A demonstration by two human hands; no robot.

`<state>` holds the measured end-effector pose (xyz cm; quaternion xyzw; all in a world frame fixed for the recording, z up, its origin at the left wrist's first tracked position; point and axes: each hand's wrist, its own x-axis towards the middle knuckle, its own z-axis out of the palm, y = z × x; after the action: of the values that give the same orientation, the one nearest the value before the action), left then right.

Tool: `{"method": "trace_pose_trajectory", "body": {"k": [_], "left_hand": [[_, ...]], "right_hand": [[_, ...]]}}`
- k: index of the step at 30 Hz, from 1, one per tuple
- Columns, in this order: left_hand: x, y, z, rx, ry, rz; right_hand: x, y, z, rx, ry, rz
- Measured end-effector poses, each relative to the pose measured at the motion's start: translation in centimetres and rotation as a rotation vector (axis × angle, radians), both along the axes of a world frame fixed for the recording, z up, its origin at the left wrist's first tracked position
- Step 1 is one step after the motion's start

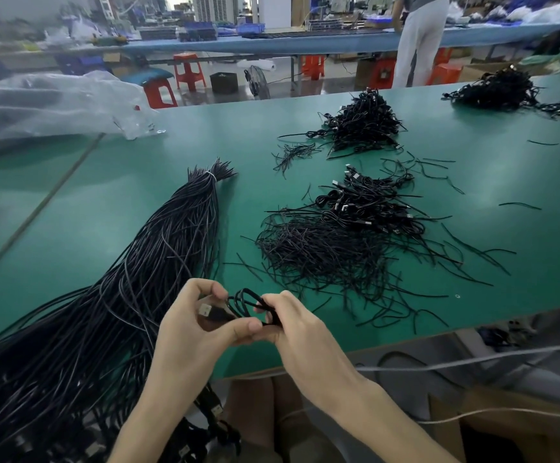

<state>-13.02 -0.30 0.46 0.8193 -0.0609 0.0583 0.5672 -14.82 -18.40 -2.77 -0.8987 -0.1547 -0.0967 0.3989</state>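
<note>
Green bench point(111, 208), coiled cable point(243, 304) (both hands)

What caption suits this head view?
Left hand and right hand hold a coiled black cable over a green table beside a cable bundle.

**Coiling a cable at the green bench**

My left hand point(193, 324) and right hand point(293, 324) pinch a looped black cable point(245, 304) above the green table point(105, 202). A tied cable bundle point(158, 255) lies left, loose twist ties point(322, 259) ahead.
</note>
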Motion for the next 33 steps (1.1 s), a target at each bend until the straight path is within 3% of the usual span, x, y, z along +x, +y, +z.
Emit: {"method": "trace_pose_trajectory", "body": {"k": [3, 6, 9, 13, 19, 23, 27, 31, 33], "left_hand": [[-0.1, -0.1, -0.1, 0.126, -0.002, -0.074], [0.1, -0.1, 0.0, 0.078, 0.066, -0.158], [0.3, 0.1, 0.3, 0.132, 0.123, -0.225], [0.4, 0.7, 1.1, 0.343, 0.126, -0.297], [1.0, 0.6, 2.2, 0.643, 0.236, -0.573], [0.9, 0.4, 1.7, 0.573, 0.284, -0.657], [1.0, 0.3, 0.3, 0.391, 0.274, -0.581], [2.0, 0.1, -1.0, 0.305, 0.233, -0.393], [2.5, 0.3, -1.2, 0.174, 0.285, -0.29]], "right_hand": [[0.0, -0.6, 0.1, -0.209, -0.049, 0.024], [-0.2, -0.6, 0.1, -0.33, -0.062, 0.054], [-0.4, -0.6, 0.2, -0.374, -0.063, 0.076], [-0.3, -0.8, 0.4, -0.413, -0.091, 0.09], [-0.3, -1.1, 1.1, -0.464, -0.176, 0.196], [0.0, -1.1, 1.7, -0.481, -0.232, 0.193], [0.9, -1.6, 1.3, -0.484, -0.325, 0.168], [2.6, -1.8, 1.5, -0.636, -0.443, -0.065], [3.1, -2.3, 1.8, -0.611, -0.456, -0.228]]}}
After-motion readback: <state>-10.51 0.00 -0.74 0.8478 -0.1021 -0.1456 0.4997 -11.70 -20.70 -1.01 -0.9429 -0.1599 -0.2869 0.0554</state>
